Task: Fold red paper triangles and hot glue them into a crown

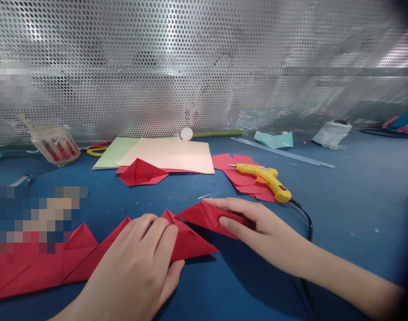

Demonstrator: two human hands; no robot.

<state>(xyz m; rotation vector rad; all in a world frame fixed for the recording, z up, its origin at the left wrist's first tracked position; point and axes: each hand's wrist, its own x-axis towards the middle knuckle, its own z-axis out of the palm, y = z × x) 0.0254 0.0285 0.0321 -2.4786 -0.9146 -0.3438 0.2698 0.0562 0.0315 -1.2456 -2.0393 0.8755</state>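
Note:
A long strip of joined, folded red paper [79,263] with pointed peaks runs along the front of the table from the left. My left hand [140,258] is closed over its right end, fingers pressed on the folds and thumb at the near side. In my right hand [254,223] a separate folded red paper piece [200,215] is pinched between thumb and fingers. Its left tip overlaps or touches the last peak of the strip; I cannot tell if they are joined. Another folded red piece [142,174] lies farther back, near the paper sheets.
Behind my right hand, a yellow glue gun [262,173] lies on red paper pieces [242,179], its black cord [309,218] trailing past my forearm. Cream sheets [170,154], clear glue sticks [284,152], scissors [97,150] and a tipped container [57,145] sit near the perforated metal panel [204,58].

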